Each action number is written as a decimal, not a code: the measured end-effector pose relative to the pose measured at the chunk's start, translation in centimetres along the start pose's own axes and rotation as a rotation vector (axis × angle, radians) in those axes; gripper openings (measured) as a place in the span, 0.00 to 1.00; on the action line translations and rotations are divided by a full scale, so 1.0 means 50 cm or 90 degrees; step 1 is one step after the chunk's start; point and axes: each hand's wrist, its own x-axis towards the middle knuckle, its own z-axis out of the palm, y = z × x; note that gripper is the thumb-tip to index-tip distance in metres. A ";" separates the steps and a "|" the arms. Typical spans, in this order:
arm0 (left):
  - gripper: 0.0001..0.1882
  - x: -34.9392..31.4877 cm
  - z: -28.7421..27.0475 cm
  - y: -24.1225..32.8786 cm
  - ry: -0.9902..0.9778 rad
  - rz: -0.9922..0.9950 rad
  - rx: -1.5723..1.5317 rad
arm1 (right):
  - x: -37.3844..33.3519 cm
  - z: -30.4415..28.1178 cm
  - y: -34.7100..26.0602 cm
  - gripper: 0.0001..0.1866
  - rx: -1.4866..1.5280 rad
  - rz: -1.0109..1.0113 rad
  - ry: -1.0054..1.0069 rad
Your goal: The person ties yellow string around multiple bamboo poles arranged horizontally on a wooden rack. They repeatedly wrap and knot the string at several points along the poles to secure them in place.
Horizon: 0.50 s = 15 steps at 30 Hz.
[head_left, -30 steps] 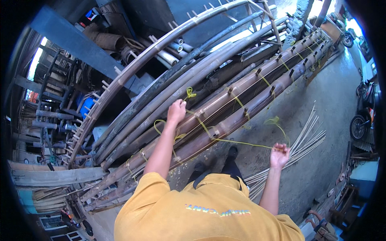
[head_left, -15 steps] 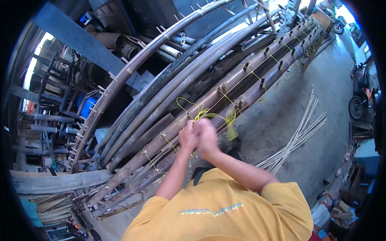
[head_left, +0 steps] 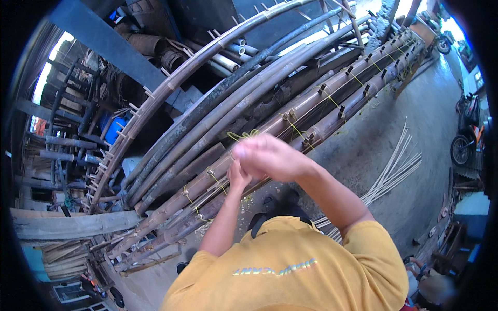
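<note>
Both my hands come together over a pair of long bamboo poles, the far one (head_left: 306, 102) and the near one (head_left: 326, 123), which lie side by side. My right hand (head_left: 272, 158) is closed, slightly blurred, and covers part of my left hand (head_left: 238, 179). The left fingers are curled in just below it, against the far pole. Loops of thin yellow cord (head_left: 251, 133) stick out right beyond my hands; what lies inside the fingers is hidden. Dark pegs (head_left: 321, 88) stand along the poles, and yellow cord crosses between them at several places.
Beyond the pair lie more long poles (head_left: 228, 96) and a curved bamboo piece set with short sticks (head_left: 174, 83). Thin pale strips (head_left: 391, 173) lie on the concrete floor (head_left: 363, 140) to the right. A motorcycle (head_left: 464, 145) stands at the far right, and another person (head_left: 433, 287) is at the lower right.
My right hand has risen and looks larger, now covering more of the left. The yellow cord that hung right of my hands has gone from sight; only loops beyond them show.
</note>
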 end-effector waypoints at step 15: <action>0.16 -0.003 -0.019 0.041 -0.083 -0.091 0.006 | -0.029 -0.038 0.069 0.21 -0.298 -0.120 -0.037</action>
